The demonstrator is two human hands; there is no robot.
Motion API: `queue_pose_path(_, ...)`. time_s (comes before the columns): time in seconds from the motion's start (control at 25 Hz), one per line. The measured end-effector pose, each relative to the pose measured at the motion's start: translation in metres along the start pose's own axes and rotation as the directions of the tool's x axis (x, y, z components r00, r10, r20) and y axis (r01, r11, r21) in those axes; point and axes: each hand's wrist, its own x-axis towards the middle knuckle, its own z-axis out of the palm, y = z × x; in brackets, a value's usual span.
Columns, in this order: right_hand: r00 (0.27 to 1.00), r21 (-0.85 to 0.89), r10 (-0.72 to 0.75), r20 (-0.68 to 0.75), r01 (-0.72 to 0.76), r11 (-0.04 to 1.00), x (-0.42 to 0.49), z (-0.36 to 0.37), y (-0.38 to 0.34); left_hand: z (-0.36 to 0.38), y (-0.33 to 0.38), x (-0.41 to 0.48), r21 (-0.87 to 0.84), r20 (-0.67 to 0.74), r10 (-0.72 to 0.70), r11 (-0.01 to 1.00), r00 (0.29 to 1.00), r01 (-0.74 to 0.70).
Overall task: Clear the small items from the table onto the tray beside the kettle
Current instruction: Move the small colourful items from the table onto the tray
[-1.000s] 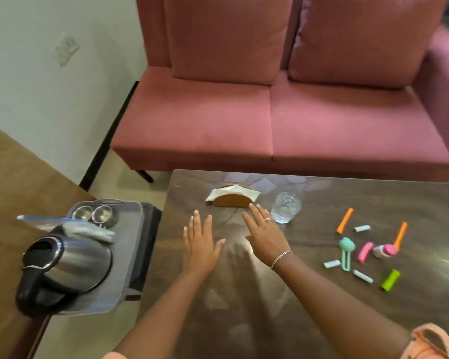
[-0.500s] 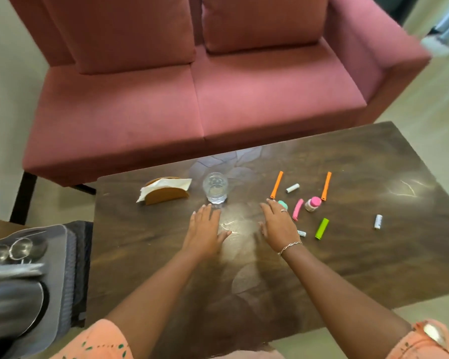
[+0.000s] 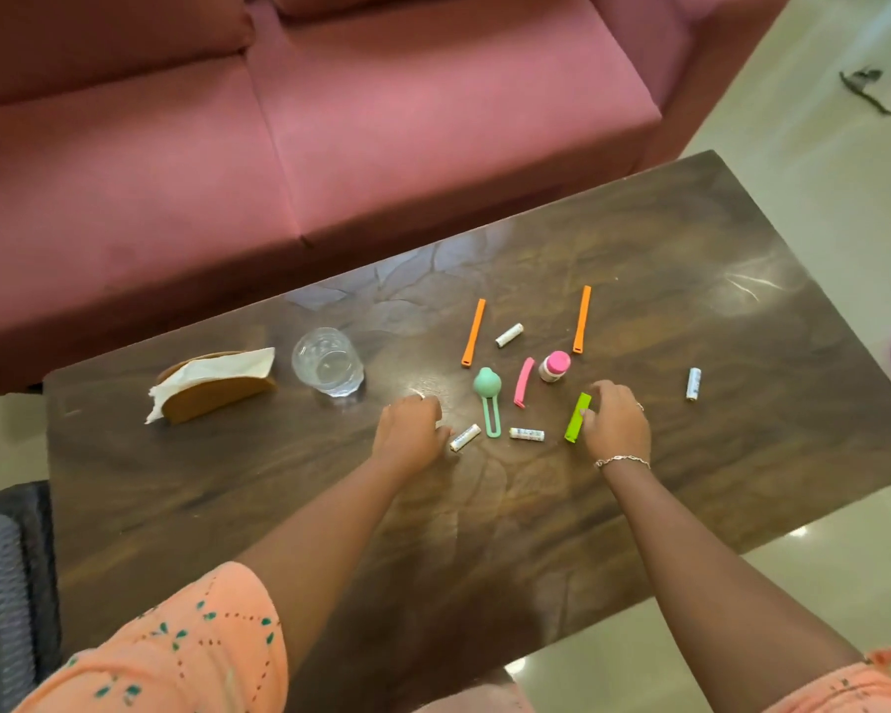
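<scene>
Head view looks down on a dark wooden table with a pink sofa behind it. Small items lie scattered across its middle. Counted: 4 white batteries, 2 orange clips, 1 pink clip, 1 green clip, 1 mint-green clip with a round head, and 1 small bottle with a pink cap.

Of the batteries, 1 lies between the 2 orange clips, 1 sits just beside the left hand, 1 lies between the mint-green clip and the green clip, and 1 rests apart, off to the right.

The orange clips lie well apart from each other: 1 on the left, 1 on the right. The pink clip lies just beside the bottle.

The left hand is curled loosely, knuckles up, its fingertips at the table next to a battery; whether it grips anything cannot be told. The right hand is curled with its fingers touching the green clip, which lies flat on the table; a firm grip on it cannot be confirmed. That wrist wears 1 bracelet.

Further left stand 1 clear drinking glass and 1 wooden napkin holder with white napkins. All 10 small items are on the table; the tray and kettle are out of sight.
</scene>
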Motion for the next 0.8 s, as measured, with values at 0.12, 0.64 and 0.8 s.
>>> queue_pose_path(0.12, 0.976, 0.14, 0.217, 0.008, -0.216, 0.966, 0.022, 0.007, 0.014, 0.014, 0.023, 0.034, -0.097, 0.053, -0.16, 0.981, 0.986, 0.165)
queue_pose_path(0.64, 0.945, -0.142, -0.311, 0.104, 0.324, 0.936, 0.066, 0.036, -0.006, 0.08, 0.082, 0.106, -0.082, -0.072, -0.508, 0.861, 0.858, 0.502)
queue_pose_path(0.8, 0.938, -0.138, -0.345, 0.026, 0.345, 0.928, 0.068, 0.043, -0.002, 0.088, 0.079, 0.112, -0.129, -0.14, -0.539, 0.842, 0.831, 0.524)
